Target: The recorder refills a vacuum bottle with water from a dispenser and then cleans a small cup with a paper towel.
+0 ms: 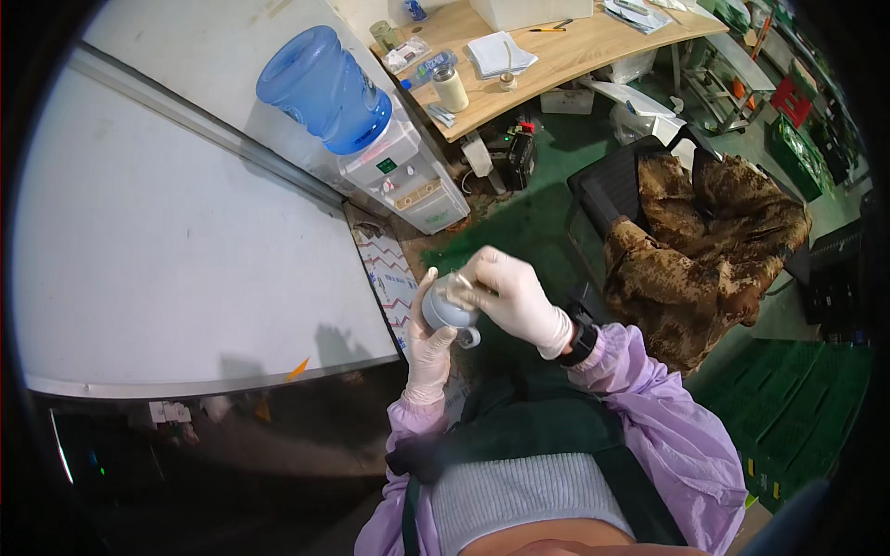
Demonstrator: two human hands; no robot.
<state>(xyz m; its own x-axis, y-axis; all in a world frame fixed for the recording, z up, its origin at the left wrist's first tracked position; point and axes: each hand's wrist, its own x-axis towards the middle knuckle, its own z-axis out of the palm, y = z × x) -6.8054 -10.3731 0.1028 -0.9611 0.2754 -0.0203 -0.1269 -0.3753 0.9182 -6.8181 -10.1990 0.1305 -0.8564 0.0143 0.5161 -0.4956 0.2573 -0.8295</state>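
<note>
My left hand [429,347], in a pale glove, is wrapped around a light blue-grey cup [445,311] with a small ring-shaped part at its side. Over the cup's mouth is my right hand [504,285], gloved too, its fingers curled on a pale, crumpled-looking piece [459,288] at the top. Whether this piece is a cloth or part of the lid, I cannot tell. A dark watch [583,340] sits on my right wrist.
A water dispenser [417,181] with a blue bottle [323,90] stands ahead. Behind it, a wooden table [563,52] holds a cream tumbler [450,89] and papers [497,54]. At right are a chair with a camouflage jacket [681,278] and green crates [786,403]; a white panel [188,243] is at left.
</note>
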